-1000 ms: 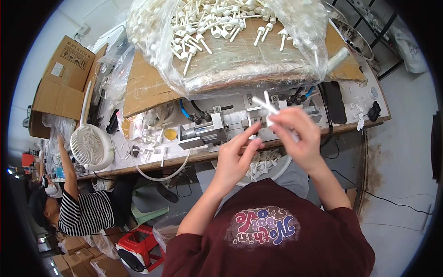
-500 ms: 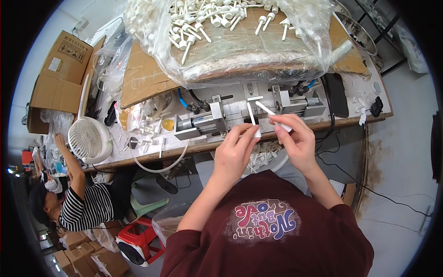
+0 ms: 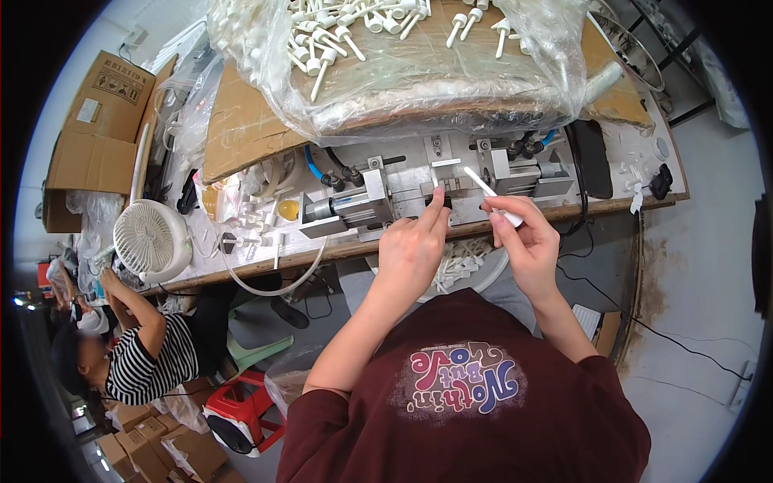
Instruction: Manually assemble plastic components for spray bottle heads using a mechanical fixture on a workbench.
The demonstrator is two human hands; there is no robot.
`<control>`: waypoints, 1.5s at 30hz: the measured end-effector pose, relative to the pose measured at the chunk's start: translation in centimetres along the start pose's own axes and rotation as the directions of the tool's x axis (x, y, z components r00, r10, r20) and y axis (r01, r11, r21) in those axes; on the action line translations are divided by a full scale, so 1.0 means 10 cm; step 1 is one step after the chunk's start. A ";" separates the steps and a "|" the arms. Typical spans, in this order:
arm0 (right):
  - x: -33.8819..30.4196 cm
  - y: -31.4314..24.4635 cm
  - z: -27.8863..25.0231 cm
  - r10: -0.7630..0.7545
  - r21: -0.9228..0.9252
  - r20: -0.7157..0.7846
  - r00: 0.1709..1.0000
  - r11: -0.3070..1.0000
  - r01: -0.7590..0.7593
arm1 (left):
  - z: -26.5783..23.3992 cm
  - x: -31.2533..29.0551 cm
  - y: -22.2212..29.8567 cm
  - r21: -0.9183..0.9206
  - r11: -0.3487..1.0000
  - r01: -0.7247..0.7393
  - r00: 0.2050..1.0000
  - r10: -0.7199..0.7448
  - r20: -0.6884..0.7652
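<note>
My right hand (image 3: 527, 237) pinches a white plastic stem piece (image 3: 481, 182) with a thicker white end; its thin tip points up and left, above the bench fixture. My left hand (image 3: 412, 251) has its index and middle fingers stretched forward. Their tips touch the middle of the metal fixture (image 3: 437, 148), by a small white part (image 3: 445, 172) sitting in it. How far that part reaches under my fingers is hidden. Metal clamp units stand on both sides, a left one (image 3: 354, 211) and a right one (image 3: 527, 179).
Beyond the fixture, many white stemmed pieces (image 3: 326, 50) lie in clear plastic on cardboard (image 3: 241, 133). More white parts (image 3: 460, 272) rest in a container below the bench edge. A white fan (image 3: 153, 240) and a co-worker in a striped shirt (image 3: 153, 358) are at left.
My left hand has let go of the white piece it pinched and now reaches forward with stretched fingers onto the fixture. The right hand's stem piece has shifted slightly right and up.
</note>
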State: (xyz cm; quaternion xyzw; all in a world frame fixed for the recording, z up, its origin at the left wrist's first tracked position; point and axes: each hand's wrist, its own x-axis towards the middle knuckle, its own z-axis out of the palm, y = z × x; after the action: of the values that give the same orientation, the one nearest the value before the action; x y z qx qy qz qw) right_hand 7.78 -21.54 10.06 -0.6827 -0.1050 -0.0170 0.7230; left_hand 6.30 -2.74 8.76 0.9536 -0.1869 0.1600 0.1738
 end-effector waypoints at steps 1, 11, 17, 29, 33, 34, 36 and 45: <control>0.00 0.00 0.01 0.006 0.012 -0.002 1.000 1.000 -0.006 | 0.00 0.00 0.00 -0.004 1.000 0.002 1.000 -0.002 -0.006; -0.02 0.08 0.14 0.037 0.160 -0.096 0.995 0.987 -0.021 | -0.21 -0.01 0.20 -0.308 0.948 -0.081 0.986 0.030 -0.167; -0.05 0.19 0.32 0.106 0.278 -0.035 0.994 0.956 -0.092 | -0.18 0.01 0.31 -0.267 0.951 -0.157 0.953 0.075 -0.294; 0.02 0.13 0.09 -0.119 0.040 -0.020 0.993 0.992 0.120 | -0.02 -0.15 0.05 -0.123 0.992 0.018 0.986 -0.038 -0.160; -0.03 0.00 0.13 -0.186 0.008 -0.022 0.982 0.982 0.187 | 0.08 -0.07 -0.03 -0.020 1.000 -0.019 0.994 0.017 -0.110; -0.05 -0.02 0.13 -0.204 -0.017 -0.022 0.979 0.979 0.204 | 0.07 -0.05 -0.04 -0.011 1.000 -0.018 0.995 0.016 -0.095; -0.08 -0.04 0.12 -0.267 -0.150 -0.019 0.963 0.953 0.262 | 0.06 -0.02 -0.08 -0.029 0.999 -0.038 0.995 0.036 -0.089; -0.11 -0.06 0.09 -0.188 -0.151 -0.024 0.982 0.971 0.183 | -0.07 0.01 -0.10 -0.120 0.992 -0.025 0.998 0.017 -0.064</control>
State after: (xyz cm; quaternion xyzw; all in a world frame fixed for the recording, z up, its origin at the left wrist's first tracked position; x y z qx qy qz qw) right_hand 6.53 -20.86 10.48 -0.7213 -0.1529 -0.1053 0.6673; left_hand 6.65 -1.61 9.16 0.9337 -0.2008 0.1803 0.2353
